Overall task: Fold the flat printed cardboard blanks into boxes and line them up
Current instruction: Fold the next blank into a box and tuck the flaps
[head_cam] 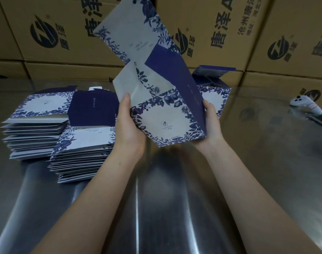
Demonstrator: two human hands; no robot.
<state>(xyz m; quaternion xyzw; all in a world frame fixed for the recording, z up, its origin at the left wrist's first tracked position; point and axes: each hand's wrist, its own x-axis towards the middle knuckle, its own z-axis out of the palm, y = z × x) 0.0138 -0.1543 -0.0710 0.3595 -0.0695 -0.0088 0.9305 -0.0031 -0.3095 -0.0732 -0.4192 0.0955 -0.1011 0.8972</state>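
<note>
Both hands hold one partly opened blank (167,114) above the steel worktop (175,198); the left hand (128,125) grips its left edge with the thumb on the printed face, and the right hand (210,123) grips the dark blue side panel, fingers (207,105) curled round it. Two stacks of flat blanks (37,129) lie to the left; a folded box (214,85) stands behind the held blank; brown cartons (46,43) rise at the back; a white controller (303,104) lies at right.

The left hand (128,125) and right hand (210,123) are bare, as are both forearms (94,198), unsleeved down to the frame's bottom edge.
</note>
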